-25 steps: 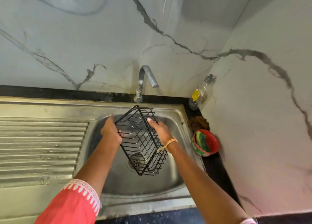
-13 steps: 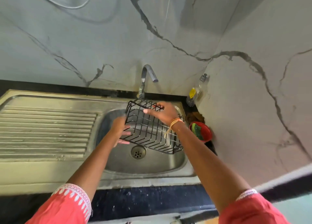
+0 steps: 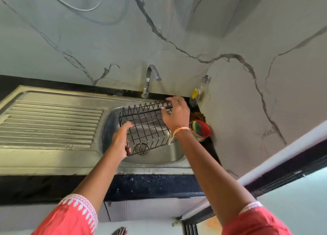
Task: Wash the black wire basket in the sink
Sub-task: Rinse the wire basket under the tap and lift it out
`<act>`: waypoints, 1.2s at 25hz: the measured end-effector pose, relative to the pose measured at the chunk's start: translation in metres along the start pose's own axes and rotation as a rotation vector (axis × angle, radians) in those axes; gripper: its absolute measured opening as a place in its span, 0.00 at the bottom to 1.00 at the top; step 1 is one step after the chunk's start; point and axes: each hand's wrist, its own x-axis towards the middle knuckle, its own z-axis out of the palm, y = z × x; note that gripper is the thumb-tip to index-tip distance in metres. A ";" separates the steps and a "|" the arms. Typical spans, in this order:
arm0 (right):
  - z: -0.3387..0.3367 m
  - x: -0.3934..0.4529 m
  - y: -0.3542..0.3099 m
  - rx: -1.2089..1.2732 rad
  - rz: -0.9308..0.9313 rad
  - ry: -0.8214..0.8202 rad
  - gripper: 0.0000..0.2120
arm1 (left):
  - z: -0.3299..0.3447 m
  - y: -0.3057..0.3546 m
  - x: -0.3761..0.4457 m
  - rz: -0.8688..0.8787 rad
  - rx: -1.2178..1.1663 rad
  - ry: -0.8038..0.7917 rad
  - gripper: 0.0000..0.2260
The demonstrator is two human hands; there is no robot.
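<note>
The black wire basket [image 3: 146,126] hangs tilted over the steel sink bowl [image 3: 169,156], its open side turned toward me. My left hand [image 3: 122,139] grips its near left corner from below. My right hand [image 3: 175,116] holds the far right rim, with the fingers curled over the top wire. The drain [image 3: 141,148] shows through the wires under the basket. The tap [image 3: 150,80] stands behind the basket and no water runs from it.
A ribbed steel draining board [image 3: 51,123] lies left of the bowl. In the right corner stand a clear soap bottle [image 3: 197,94] and a red tub [image 3: 201,130] holding a green scrubber. Marble walls close in behind and on the right.
The basket has been turned from steeply upright to lying wider across the bowl. My right hand has moved up to the far rim. The camera has pulled back from the sink.
</note>
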 end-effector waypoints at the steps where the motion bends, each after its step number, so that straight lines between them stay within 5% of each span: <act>1: -0.001 -0.009 0.004 -0.046 0.162 0.101 0.23 | 0.002 -0.003 -0.002 -0.035 -0.037 0.013 0.30; 3: 0.005 -0.026 0.009 0.065 0.673 0.065 0.38 | 0.009 -0.009 -0.004 -0.111 -0.097 0.051 0.28; 5: 0.017 -0.043 -0.004 0.576 1.146 -0.129 0.59 | 0.021 -0.017 -0.008 -0.224 -0.186 0.003 0.29; 6: 0.023 -0.053 -0.013 0.822 1.233 -0.220 0.66 | 0.028 -0.021 -0.013 -0.277 -0.245 -0.062 0.30; 9: 0.040 -0.067 -0.033 1.022 1.207 -0.319 0.63 | 0.037 -0.025 -0.022 -0.341 -0.230 -0.166 0.36; 14: 0.036 -0.045 -0.028 0.931 1.188 -0.171 0.55 | -0.009 -0.003 0.000 -0.237 -0.162 -0.119 0.42; 18: 0.030 -0.038 -0.018 0.886 1.291 -0.401 0.48 | -0.031 0.029 0.020 -0.185 0.062 -0.285 0.44; 22: 0.018 -0.025 -0.013 0.952 1.297 -0.445 0.41 | -0.017 0.057 0.009 -0.066 0.322 -0.397 0.27; 26: 0.009 -0.030 -0.022 0.956 1.103 -0.295 0.33 | -0.004 0.044 0.011 0.268 0.344 -0.248 0.13; 30: 0.026 -0.055 -0.024 0.786 1.336 -0.532 0.34 | -0.020 0.026 0.012 0.008 0.539 -0.224 0.30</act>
